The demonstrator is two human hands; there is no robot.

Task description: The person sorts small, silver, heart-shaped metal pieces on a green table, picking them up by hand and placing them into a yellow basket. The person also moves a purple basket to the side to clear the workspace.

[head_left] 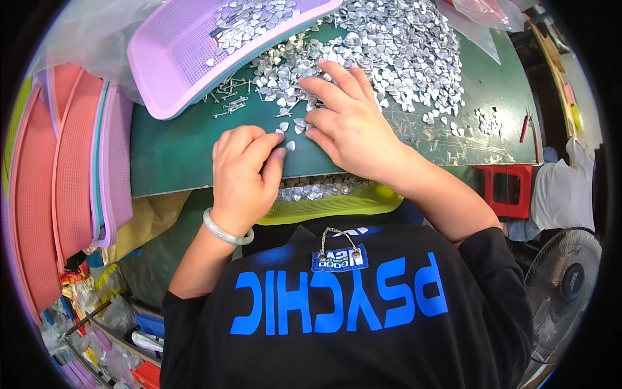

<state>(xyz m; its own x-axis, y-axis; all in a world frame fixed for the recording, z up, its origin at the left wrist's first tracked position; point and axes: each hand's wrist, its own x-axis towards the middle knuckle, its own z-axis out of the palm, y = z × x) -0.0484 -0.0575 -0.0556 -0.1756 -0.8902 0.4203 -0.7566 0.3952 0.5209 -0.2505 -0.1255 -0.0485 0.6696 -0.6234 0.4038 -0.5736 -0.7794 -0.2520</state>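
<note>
Blue lettering (pixel 270 301) crosses the black shirt (pixel 343 356); both hands (pixel 241 170) (pixel 357 128), half-uncurled, holding nothing visible, lie among silver hearts (pixel 409 61).

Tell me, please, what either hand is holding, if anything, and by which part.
It cannot be told: the left hand is at loose silver heart-shaped pieces, the right hand at their pile; no clear grip shows.

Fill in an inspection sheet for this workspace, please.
Surface: green tabletop, scuffed toward the right.
Work items: heaped silvery heart-shaped pieces; small metal pins beside the purple tray, which holds more hearts.
Clutter: red-handled tool near the right edge; clear plastic at upper left.
Grips: left grip at loose hearts, hold unclear; right grip spread open over the heap's near edge.
Cables: nothing seen.
Surroundings: stacked trays left; yellow-green tray with pieces below the table edge; red stool and fan right.
</note>
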